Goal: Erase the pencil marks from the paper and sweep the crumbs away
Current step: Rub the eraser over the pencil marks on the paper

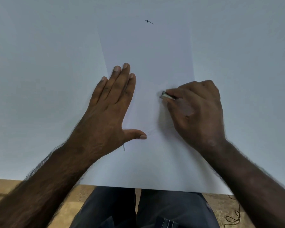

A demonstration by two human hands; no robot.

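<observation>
The left hand (112, 102) lies flat on the paper (148, 66), fingers straight, holding it still on the white table (39, 63). The right hand (197, 111) pinches a small eraser (165, 95) with curled fingers and presses it on the paper. A short pencil mark (123, 147) shows near the left wrist.

We see the left hand (112, 102) lying flat, fingers straight and together, thumb spread toward the right hand (194, 109), which is curled into a pinch (its fingertips blurred), both forearms reaching forward from below.
</observation>
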